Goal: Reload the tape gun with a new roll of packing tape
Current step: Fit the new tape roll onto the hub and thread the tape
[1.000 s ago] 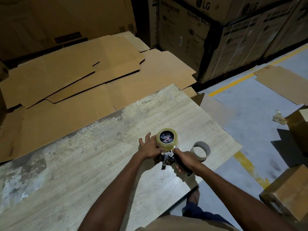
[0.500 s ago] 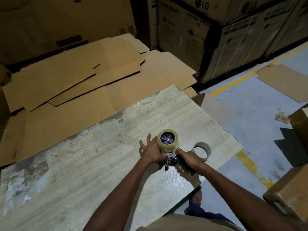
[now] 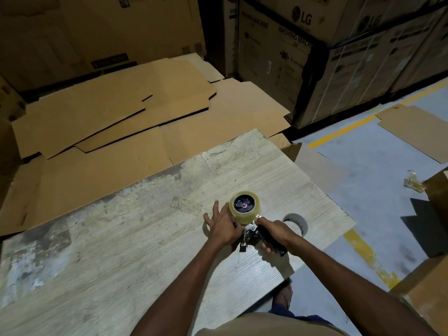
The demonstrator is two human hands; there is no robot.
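A tape gun [image 3: 254, 235] with a black handle and metal front stands over the worn wooden table [image 3: 135, 238]. A full roll of clear packing tape [image 3: 245, 208] sits on its black hub with a red centre. My right hand [image 3: 271, 232] is wrapped around the handle. My left hand [image 3: 224, 225] rests against the left side of the roll and the metal front, fingers spread; what its fingertips pinch is hidden. An empty cardboard tape core [image 3: 297, 223] lies on the table just right of my right hand.
Flattened cardboard sheets [image 3: 116, 132] lie beyond the table's far edge. Large appliance boxes [image 3: 315, 57] are stacked at the back right. Smaller boxes [image 3: 429, 294] stand on the grey floor at right, past a yellow line [image 3: 363, 251]. The table's right edge is close to the core.
Both hands and the tape gun stay in about the same place; my left hand has shifted slightly against the roll. The view has drifted a little.
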